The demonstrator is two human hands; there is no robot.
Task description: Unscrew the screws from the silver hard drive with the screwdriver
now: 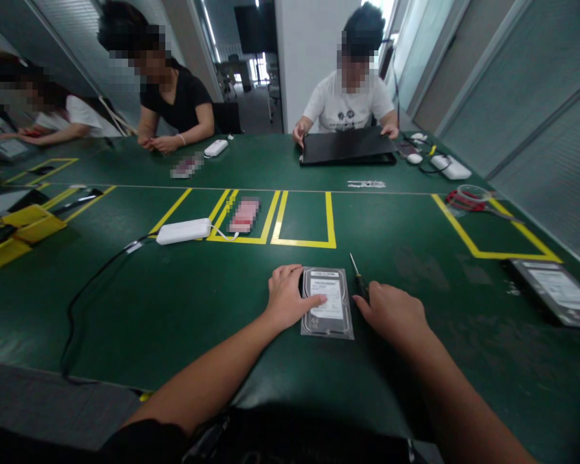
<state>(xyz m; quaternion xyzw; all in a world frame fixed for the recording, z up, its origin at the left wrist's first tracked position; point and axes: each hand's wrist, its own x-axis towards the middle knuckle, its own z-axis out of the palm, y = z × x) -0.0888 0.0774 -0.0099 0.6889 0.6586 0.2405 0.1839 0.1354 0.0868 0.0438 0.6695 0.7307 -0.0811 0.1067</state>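
Note:
A silver hard drive [332, 314] with a white label lies on the green table in front of me, apparently in or on a clear plastic sheet. My left hand [289, 298] grips its left side, the thumb stretched over the label and the other fingers along the edge. To the right of the drive, my right hand [395, 308] is closed around a screwdriver [360, 278] with a dark handle. Its thin metal tip points forward and slightly left, apart from the drive. The palm side of the right hand is hidden.
Another hard drive [565, 290] lies at the right. Yellow tape frames [332, 222] mark the table. A white power strip [183, 231] with a black cable and a phone [244, 215] are ahead. Yellow bins [36, 229] stand left. Across sits a person [350, 106] holding a black panel [343, 147].

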